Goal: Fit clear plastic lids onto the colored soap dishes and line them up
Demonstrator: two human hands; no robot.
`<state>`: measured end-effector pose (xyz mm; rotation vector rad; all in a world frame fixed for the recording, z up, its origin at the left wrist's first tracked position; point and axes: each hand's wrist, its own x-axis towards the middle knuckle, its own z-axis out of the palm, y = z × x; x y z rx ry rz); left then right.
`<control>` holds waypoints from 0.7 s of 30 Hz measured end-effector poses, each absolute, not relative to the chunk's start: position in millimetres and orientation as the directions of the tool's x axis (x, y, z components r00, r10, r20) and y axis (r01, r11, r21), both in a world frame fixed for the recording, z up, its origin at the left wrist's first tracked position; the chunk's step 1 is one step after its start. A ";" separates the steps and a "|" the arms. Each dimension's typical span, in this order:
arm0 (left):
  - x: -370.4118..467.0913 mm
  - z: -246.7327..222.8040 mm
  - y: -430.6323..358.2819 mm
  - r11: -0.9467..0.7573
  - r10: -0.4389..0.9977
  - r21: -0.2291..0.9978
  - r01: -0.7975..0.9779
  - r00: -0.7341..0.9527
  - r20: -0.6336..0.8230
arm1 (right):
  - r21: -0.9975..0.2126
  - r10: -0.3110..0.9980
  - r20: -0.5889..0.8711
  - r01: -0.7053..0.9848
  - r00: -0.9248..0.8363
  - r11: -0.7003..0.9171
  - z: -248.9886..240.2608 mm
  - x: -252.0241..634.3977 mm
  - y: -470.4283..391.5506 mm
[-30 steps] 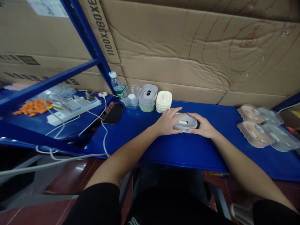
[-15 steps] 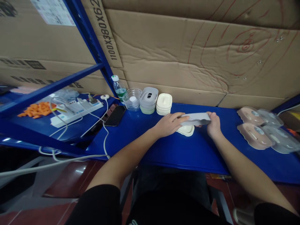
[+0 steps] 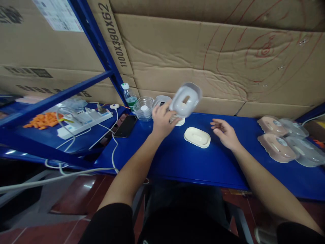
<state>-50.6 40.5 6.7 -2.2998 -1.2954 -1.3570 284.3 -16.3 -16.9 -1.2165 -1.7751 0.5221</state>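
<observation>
Beyond the cream tray and up to its left, in the head view, it's the left hand (image 3: 161,122) with its grip clamped on one end of the grey cover (image 3: 191,105)! And look at the angle: the cover is tilted in the air above the bench (image 3: 177,162), long axis slanting from the fingers at lower left to upper right. Slot through the middle, brown showing in it; smooth, rounded corners, outline slightly blurred.

Down to the cream tray (image 3: 197,137) itself, flat on the bench, long axis nearly sideways, right end a shade nearer the person. Matt surface, rounded ends, long oval moulded in the centre. Just right of that tray, clear of it, the right hand (image 3: 225,134): grip released, fingers loosely bent.

Left of the tray and farther back, clear bowls (image 3: 143,108), round and glossy, beside a grey stack (image 3: 161,99) partly hidden. Well right of the tray, pink covers (image 3: 278,149) with wavy rims; behind it all, creased cardboard (image 3: 165,51).
</observation>
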 end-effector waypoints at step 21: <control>-89.8 -8.6 76.3 -0.365 0.710 0.528 0.767 -0.137 0.691 | -0.626 0.836 0.362 0.557 -0.413 0.546 -12.6 288.6 -22.1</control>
